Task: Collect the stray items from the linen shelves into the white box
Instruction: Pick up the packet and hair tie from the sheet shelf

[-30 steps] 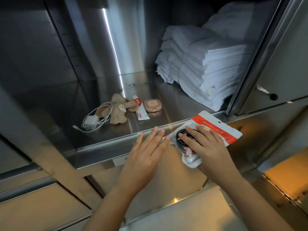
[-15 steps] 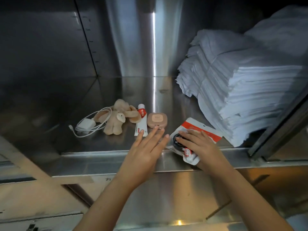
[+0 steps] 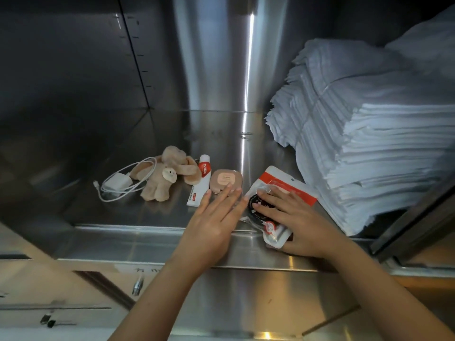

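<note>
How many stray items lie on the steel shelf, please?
5, left to right: white cabled charger, beige plush toy, white red-labelled tube, pink square compact, white-and-red pouch under the right hand.

Institutional linen store, of the kind kept by a hotel or laundry. The cabinet [image 3: 73, 70] is stainless steel throughout: brushed back wall [image 3: 211, 57], metal shelf [image 3: 147, 232] with a folded front lip, and 1 row of small slots up the left seam. 1 tall stack of folded white linen [image 3: 369, 148] fills the right side. Loose personal items lie beside it: plush toy [image 3: 167, 178], charger [image 3: 115, 182], tube [image 3: 200, 183], compact [image 3: 225, 179], pouch [image 3: 288, 185].
</note>
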`<state>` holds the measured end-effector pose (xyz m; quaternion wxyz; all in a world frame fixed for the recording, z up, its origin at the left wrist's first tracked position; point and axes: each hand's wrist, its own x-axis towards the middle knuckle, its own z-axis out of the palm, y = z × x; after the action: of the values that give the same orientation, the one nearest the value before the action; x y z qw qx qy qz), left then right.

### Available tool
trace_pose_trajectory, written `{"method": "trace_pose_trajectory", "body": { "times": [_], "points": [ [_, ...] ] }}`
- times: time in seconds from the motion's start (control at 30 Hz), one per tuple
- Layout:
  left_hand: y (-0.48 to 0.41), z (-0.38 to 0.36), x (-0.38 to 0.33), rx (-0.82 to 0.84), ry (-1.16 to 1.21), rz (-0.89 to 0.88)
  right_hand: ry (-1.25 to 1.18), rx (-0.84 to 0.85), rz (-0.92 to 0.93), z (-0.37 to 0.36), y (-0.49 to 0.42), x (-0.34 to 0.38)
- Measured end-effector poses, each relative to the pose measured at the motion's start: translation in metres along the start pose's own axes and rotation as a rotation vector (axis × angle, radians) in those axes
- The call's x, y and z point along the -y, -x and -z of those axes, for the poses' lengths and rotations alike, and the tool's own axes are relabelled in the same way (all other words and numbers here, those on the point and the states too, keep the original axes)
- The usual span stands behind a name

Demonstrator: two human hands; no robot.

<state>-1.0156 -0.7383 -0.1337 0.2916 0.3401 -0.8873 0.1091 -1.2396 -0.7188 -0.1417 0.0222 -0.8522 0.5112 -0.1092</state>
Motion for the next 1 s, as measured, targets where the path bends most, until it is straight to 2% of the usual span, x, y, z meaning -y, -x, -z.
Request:
{"method": "trace_pose_trajectory", "body": {
  "times": [0.1, 0.17, 0.3, 0.43, 0.5, 0.77, 1.0],
  "points": [
    [-0.003, 0.001, 0.004, 0.009, 0.01, 0.0, 0.034, 0.16, -0.082, 0.006, 0.006, 0.001],
    [-0.002, 0.001, 0.008, 0.012, 0.007, -0.025, 0.003, 0.192, -0.138, 0.01, 0.011, 0.009],
    [-0.003, 0.003, 0.016, 0.023, 0.023, -0.06, 0.01, 0.146, -0.232, 0.007, 0.004, 0.036],
    [-0.006, 0.006, 0.021, 0.028, 0.042, -0.084, 0.04, 0.055, -0.425, -0.006, -0.021, 0.056],
    [-0.008, 0.009, 0.025, 0.034, 0.033, -0.089, 0.09, 0.057, -0.465, -0.012, -0.028, 0.056],
    [-0.022, 0.006, 0.031, 0.02, 0.081, -0.108, 0.126, 0.182, -0.293, 0.001, -0.026, 0.019],
    [-0.032, -0.001, 0.033, 0.008, 0.095, -0.12, 0.068, 0.13, -0.218, 0.001, -0.029, 0.007]
  ]
}}
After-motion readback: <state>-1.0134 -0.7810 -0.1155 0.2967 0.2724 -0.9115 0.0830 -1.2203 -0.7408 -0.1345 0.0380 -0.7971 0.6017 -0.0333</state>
